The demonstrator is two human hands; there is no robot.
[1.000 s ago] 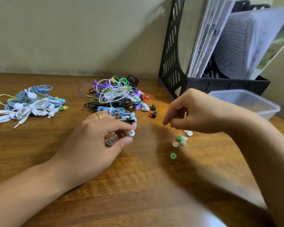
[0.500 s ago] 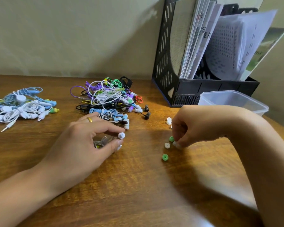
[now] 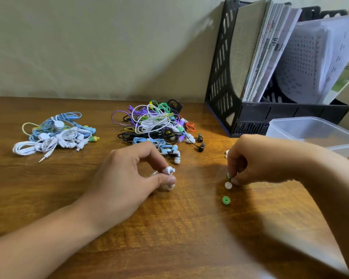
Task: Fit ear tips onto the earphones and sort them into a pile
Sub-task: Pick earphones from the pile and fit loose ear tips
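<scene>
Head view: right hand reaching for an ear tip, left hand holding the earbud.

Nearest, loose green silicone ear tip [image 3: 226,200] and white one [image 3: 228,185] lie just below the right hand [image 3: 256,160], whose fingertips pinch at the table among them; left hand [image 3: 129,174] grips a small white plastic earbud [image 3: 169,170], nozzle pointing right; tangled multicoloured earphone pile [image 3: 155,125] beyond.

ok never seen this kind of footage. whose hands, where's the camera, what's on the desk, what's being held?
There is no robot here: a person works with two bare hands, filmed by one wide-angle camera worn on the head, looking forward and down. The left hand pinches a white earbud between thumb and finger. The right hand reaches down with its fingertips among loose ear tips on the wooden desk, beside a white ear tip and a green ear tip. Behind lie a mixed-colour earphone pile and a white-and-blue earphone pile. At right stand a black file rack with papers and a clear plastic tub.
</scene>
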